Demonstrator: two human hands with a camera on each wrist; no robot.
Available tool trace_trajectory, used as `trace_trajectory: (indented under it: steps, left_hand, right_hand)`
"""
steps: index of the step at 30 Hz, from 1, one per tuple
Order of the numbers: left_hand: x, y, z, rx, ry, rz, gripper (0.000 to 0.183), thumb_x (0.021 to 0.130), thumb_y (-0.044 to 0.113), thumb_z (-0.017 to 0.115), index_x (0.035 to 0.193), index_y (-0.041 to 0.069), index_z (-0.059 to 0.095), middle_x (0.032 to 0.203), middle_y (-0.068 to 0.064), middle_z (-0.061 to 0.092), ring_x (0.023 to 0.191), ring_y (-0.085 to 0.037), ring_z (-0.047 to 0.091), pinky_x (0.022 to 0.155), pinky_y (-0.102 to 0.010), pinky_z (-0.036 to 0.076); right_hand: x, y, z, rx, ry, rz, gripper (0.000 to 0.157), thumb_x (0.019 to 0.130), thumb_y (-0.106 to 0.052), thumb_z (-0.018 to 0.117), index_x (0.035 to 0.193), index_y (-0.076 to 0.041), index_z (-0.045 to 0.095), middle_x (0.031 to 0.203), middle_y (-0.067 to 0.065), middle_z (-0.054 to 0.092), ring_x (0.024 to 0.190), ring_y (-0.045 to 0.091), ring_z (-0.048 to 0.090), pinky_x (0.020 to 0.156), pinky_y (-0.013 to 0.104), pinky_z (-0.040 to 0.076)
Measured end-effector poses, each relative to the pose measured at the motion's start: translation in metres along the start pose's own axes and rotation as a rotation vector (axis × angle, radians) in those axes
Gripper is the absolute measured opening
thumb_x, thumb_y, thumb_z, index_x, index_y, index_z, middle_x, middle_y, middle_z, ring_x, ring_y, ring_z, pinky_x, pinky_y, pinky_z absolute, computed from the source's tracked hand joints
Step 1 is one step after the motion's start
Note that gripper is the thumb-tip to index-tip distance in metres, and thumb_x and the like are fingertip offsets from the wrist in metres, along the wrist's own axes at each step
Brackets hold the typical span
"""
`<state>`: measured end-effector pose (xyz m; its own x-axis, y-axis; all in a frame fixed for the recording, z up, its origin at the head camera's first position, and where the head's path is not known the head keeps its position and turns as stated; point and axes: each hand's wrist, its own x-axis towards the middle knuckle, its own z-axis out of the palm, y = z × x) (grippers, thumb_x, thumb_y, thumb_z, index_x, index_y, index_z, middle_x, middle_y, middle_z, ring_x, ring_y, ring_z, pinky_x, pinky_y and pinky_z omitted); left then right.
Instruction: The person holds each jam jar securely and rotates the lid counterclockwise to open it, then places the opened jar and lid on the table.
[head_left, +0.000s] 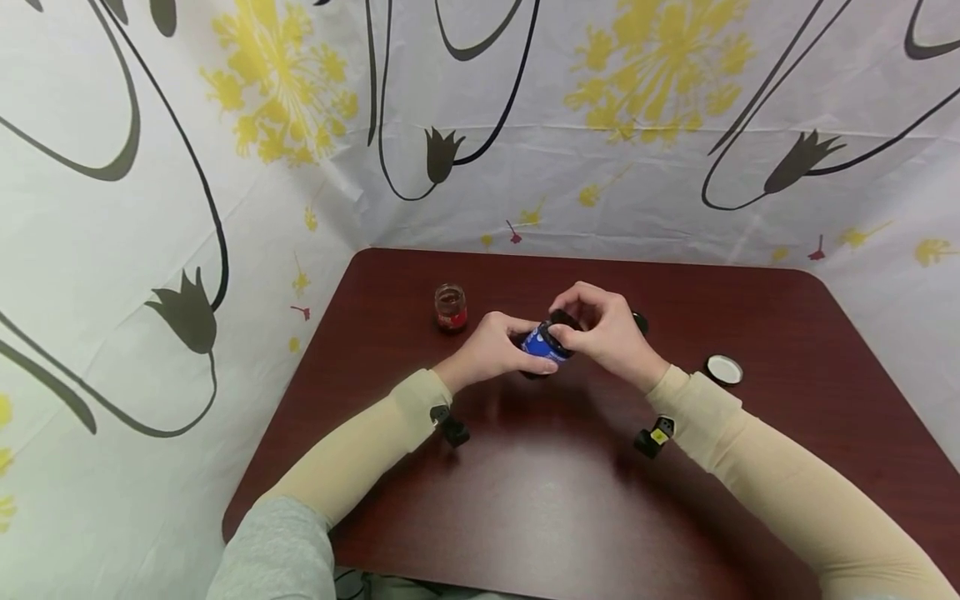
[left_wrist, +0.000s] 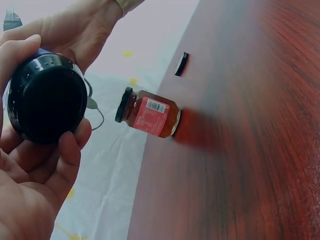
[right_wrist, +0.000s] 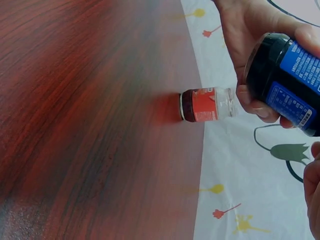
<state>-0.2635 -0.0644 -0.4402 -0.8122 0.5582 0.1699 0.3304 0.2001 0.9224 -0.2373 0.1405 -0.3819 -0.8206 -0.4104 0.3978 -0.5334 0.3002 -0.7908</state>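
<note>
My left hand (head_left: 498, 348) grips a dark jar (head_left: 542, 343) with a blue label, fingers and thumb wrapped round its body. The jar is held tilted above the table, and its dark base (left_wrist: 52, 102) faces the left wrist camera. At the jar's top, my right hand (head_left: 603, 333) pinches a black lid (head_left: 566, 319) between thumb and fingers. That lid looks tilted at the jar's mouth; whether it still touches the rim I cannot tell. In the right wrist view, the blue label (right_wrist: 292, 105) shows, with only part of my right hand (right_wrist: 312, 182) at the edge.
An uncovered glass jar (head_left: 450, 308) with a red label and dark contents stands at the back left. A lidded jar (left_wrist: 154, 116) of amber contents stands behind my right hand. A loose lid (head_left: 723, 370) lies pale side up on the table (head_left: 540, 500), to the right.
</note>
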Motion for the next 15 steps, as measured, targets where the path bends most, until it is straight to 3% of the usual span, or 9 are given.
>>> trace_trajectory:
  steps: [8, 15]
  left_hand:
    - [0.0016, -0.0009, -0.0031, -0.093, -0.039, -0.008, 0.052, 0.062, 0.040, 0.082, 0.108, 0.018, 0.068, 0.093, 0.002, 0.068, 0.083, -0.017, 0.064, 0.069, -0.033, 0.052]
    - [0.0024, 0.0007, -0.0052, -0.138, -0.057, -0.010, 0.049, 0.064, 0.033, 0.082, 0.107, 0.015, 0.068, 0.092, -0.002, 0.068, 0.082, -0.020, 0.064, 0.068, -0.034, 0.052]
  right_hand:
    - [0.0012, 0.0030, -0.0006, 0.059, -0.004, -0.022, 0.027, 0.079, -0.020, 0.071, 0.100, -0.008, 0.061, 0.082, 0.004, 0.057, 0.059, 0.025, 0.046, 0.048, 0.032, 0.040]
    - [0.0027, 0.0021, -0.0003, 0.082, 0.002, -0.048, 0.023, 0.079, -0.018, 0.070, 0.100, -0.013, 0.062, 0.081, 0.005, 0.058, 0.058, 0.026, 0.046, 0.047, 0.032, 0.039]
